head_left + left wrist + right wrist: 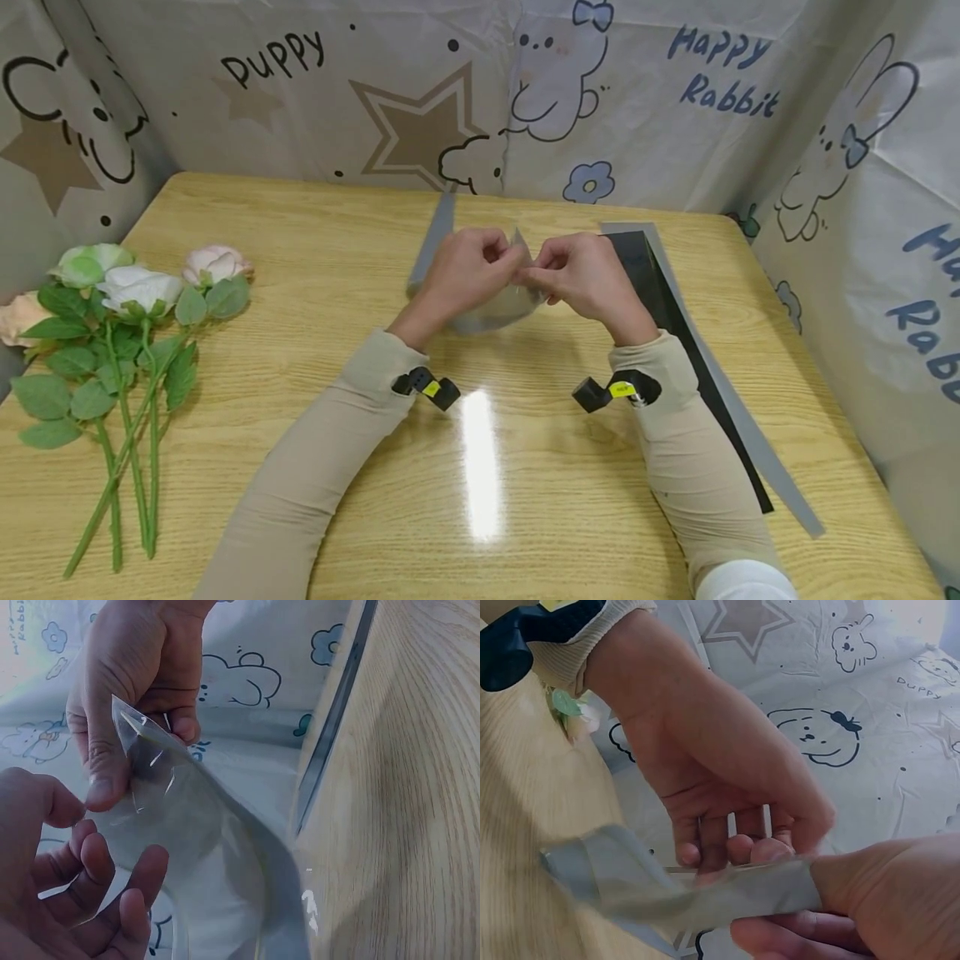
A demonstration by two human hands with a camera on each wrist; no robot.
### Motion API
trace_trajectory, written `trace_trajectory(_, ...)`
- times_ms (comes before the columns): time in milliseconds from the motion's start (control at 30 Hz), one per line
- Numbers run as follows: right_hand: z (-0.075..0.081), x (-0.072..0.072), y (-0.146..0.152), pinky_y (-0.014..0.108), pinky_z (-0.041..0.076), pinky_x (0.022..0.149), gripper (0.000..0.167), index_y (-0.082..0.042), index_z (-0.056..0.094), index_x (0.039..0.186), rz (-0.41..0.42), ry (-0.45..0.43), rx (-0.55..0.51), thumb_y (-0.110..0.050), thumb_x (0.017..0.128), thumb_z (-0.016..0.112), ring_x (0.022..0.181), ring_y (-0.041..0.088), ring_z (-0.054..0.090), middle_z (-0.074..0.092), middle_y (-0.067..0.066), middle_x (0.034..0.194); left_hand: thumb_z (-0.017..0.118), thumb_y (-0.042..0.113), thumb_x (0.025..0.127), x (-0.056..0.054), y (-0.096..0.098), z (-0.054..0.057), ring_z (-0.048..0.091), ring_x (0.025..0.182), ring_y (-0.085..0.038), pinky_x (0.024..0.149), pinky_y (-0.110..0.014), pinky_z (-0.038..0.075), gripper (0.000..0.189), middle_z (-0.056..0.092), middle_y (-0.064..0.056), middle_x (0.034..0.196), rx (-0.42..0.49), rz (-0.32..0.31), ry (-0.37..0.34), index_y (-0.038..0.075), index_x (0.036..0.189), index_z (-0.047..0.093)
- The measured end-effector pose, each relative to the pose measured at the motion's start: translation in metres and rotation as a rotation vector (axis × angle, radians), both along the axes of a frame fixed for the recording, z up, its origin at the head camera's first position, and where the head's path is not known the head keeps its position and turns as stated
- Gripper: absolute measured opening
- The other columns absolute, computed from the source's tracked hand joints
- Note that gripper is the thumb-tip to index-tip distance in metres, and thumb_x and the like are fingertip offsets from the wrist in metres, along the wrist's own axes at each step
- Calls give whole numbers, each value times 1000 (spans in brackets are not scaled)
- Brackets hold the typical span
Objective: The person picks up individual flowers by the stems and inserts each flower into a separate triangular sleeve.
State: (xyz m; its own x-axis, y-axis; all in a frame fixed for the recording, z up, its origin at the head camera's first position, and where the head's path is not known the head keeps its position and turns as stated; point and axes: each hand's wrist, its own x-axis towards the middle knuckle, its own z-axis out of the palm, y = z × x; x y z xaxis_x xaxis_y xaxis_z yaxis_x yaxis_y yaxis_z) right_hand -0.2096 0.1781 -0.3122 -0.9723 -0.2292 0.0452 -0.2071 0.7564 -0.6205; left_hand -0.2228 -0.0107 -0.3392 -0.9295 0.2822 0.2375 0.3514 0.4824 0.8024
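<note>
Over the back middle of the table, a translucent greyish plastic sheet (491, 321) is bent into a curve. My left hand (472, 267) pinches its upper edge between thumb and fingers. Close against it, my right hand (585, 271) pinches the same edge. The left wrist view shows a clear pointed corner of the sheet (202, 817) beside the right thumb. Seen from the right wrist, the sheet (705, 904) folds away below the left hand (742, 772), blurred. A grey strip (437, 237) shows behind the left hand; whether it joins the sheet I cannot tell.
Artificial roses with long green stems lie at the left, among them a white rose (141, 290) and a pink rose (216, 265). On the right lie a black sheet (645, 271) and a grey sheet (756, 433), partly under my right arm. Printed cloth walls surround the table.
</note>
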Motion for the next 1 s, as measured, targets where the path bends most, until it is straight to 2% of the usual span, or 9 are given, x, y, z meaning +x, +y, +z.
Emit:
trace_trajectory(100, 0, -1, 2, 28, 57, 58, 28, -12, 76, 79, 12, -13, -26, -37, 92, 80, 62, 19, 71, 75, 5, 73, 57, 24, 94, 0, -1, 1, 43, 56, -15, 53, -26, 31, 25, 55, 2, 64, -7, 6, -13, 16, 72, 62)
trace_trajectory(267, -1, -3, 5, 30, 56, 55, 29, -12, 77, 85, 23, -4, -34, -37, 98, 72, 62, 22, 72, 76, 6, 75, 56, 23, 94, -1, -3, 1, 40, 58, -15, 55, -26, 29, 23, 50, 3, 64, -34, 30, -13, 16, 72, 59)
trace_trajectory(500, 1, -3, 4, 29, 60, 57, 25, -11, 78, 94, 15, -6, -58, -34, 100, 70, 60, 15, 72, 77, 9, 79, 57, 21, 90, -2, -9, 5, 38, 57, -13, 53, -25, 28, 19, 50, 1, 66, -78, 37, 33, 15, 72, 54)
trace_trajectory(567, 0, -3, 4, 28, 61, 57, 25, -9, 78, 94, 9, -1, -61, -32, 100, 71, 60, 14, 71, 78, 11, 81, 58, 21, 90, -1, -9, 6, 43, 58, -15, 53, -25, 29, 15, 55, -2, 70, -99, 41, 53, 14, 77, 54)
trace_trajectory(667, 1, -3, 5, 27, 59, 56, 26, -8, 78, 94, 1, 5, -64, -32, 100, 70, 59, 13, 71, 78, 12, 81, 60, 20, 90, -2, -9, 6, 61, 66, -18, 55, -24, 38, 9, 73, -7, 83, -126, 46, 81, 11, 92, 57)
trace_trajectory(800, 0, -3, 7, 27, 59, 55, 27, -7, 77, 94, -20, 18, -71, -32, 100, 70, 59, 13, 71, 78, 13, 82, 60, 15, 93, -3, -8, 6, 77, 80, -19, 57, -24, 48, 19, 81, -11, 100, -109, 21, 77, 10, 111, 56)
trace_trajectory(867, 0, -3, 7, 28, 60, 55, 24, -7, 76, 97, -36, 22, -66, -30, 100, 70, 59, 13, 72, 79, 14, 84, 60, 12, 94, -1, -8, 7, 77, 78, -20, 56, -25, 49, 18, 81, -11, 97, -98, 6, 99, 9, 111, 55)
trace_trajectory(1000, 0, -4, 5, 31, 62, 58, 23, -7, 67, 115, -42, -3, -54, -24, 100, 68, 62, 15, 74, 80, 17, 95, 59, 9, 96, 2, -4, 9, 76, 76, -20, 57, -27, 52, 8, 79, -12, 89, -125, -24, 219, 6, 104, 56)
